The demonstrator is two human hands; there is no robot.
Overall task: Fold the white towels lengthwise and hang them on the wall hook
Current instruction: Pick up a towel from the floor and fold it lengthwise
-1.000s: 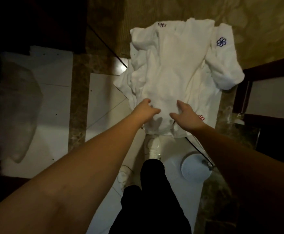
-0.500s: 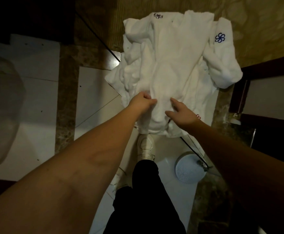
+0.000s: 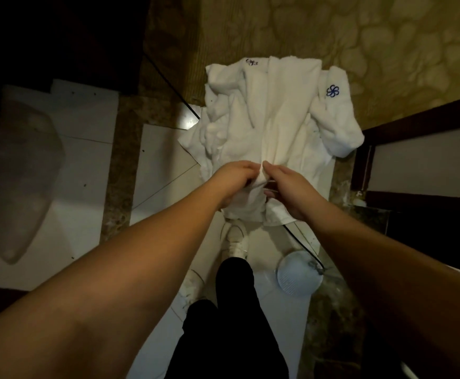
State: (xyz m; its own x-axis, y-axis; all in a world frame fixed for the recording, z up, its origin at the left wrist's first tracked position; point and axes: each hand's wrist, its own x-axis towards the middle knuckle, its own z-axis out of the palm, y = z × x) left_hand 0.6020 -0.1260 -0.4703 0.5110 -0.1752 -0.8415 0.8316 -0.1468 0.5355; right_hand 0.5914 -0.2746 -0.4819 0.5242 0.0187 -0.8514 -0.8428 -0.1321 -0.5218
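Several white towels (image 3: 275,119) hang bunched against the patterned wall, one with a blue flower logo (image 3: 332,91) at the upper right. The hook itself is hidden behind the cloth. My left hand (image 3: 233,181) and my right hand (image 3: 289,184) meet at the lower middle of the front towel. Both pinch a fold of its fabric between curled fingers, fingertips almost touching.
A black cable (image 3: 168,80) runs down the wall and passes behind the towels. A round pale-blue drain cover (image 3: 298,274) lies on the white tiled floor to the right of my white shoe (image 3: 235,239). Dark door frame (image 3: 414,113) at right.
Both hands have come together from about a hand's width apart and gathered a fold of the front towel between them. The camera view dropped slightly, so the towels sit lower in frame.
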